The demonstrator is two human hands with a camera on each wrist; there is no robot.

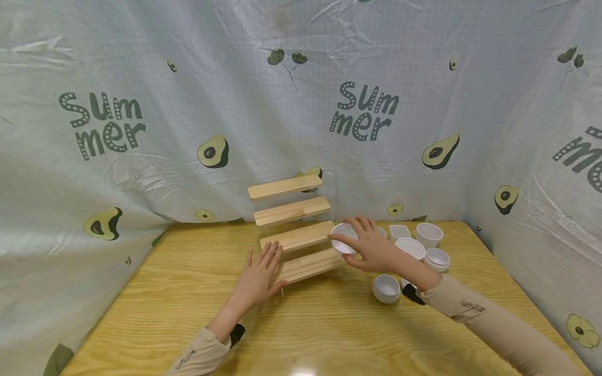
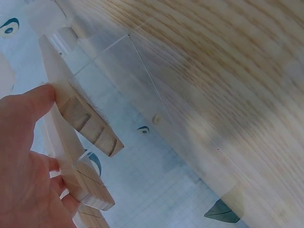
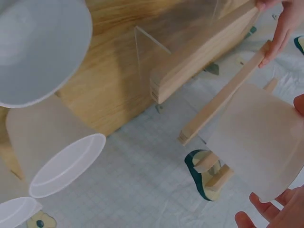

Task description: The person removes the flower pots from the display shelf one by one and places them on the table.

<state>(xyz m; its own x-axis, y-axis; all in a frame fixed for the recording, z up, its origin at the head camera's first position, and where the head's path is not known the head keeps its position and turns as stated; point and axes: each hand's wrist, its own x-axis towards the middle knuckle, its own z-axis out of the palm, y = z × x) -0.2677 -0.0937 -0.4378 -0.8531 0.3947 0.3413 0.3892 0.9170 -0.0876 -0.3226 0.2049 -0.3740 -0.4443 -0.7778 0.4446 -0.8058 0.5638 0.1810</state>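
Note:
A stepped rack with pale wooden shelves [image 1: 301, 236] and clear side panels stands near the back of the table. My left hand [image 1: 257, 277] rests against the left ends of its two lower shelves, fingers mostly straight. In the left wrist view, the thumb of the left hand [image 2: 23, 156] touches the end of one shelf [image 2: 85, 118], and the fingertips touch another. My right hand [image 1: 373, 245] grips a white bowl [image 1: 344, 239] by its side, at the right end of the lower shelves. Whether that bowl [image 3: 256, 137] touches a shelf I cannot tell.
To the right of the rack are several white bowls and dishes: a round bowl [image 1: 386, 289] in front, a deep bowl [image 1: 429, 235], a shallow dish [image 1: 410, 248], a small bowl [image 1: 437, 259] and a square dish [image 1: 400, 232]. A patterned curtain [image 1: 282, 115] hangs behind the table [image 1: 320, 334].

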